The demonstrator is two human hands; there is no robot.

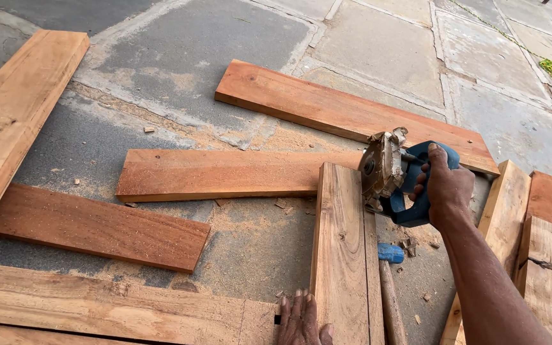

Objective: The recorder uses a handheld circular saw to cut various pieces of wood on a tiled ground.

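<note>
My right hand [447, 187] grips the blue handle of a circular saw [396, 174], whose dusty round blade guard sits at the far right edge of an upright-running light plank [343, 255]. My left hand [301, 319] rests flat at the bottom of the view, fingers spread against the near left edge of that plank. A cut line runs along the plank's right side.
Reddish planks lie around: one [346, 114] behind the saw, one [225, 172] crossing left, one [97, 227] lower left, pale boards [14, 108] at far left and bottom. A blue-headed hammer [390, 281] lies right of the plank. More boards [544, 243] stack at right. Sawdust covers the stone floor.
</note>
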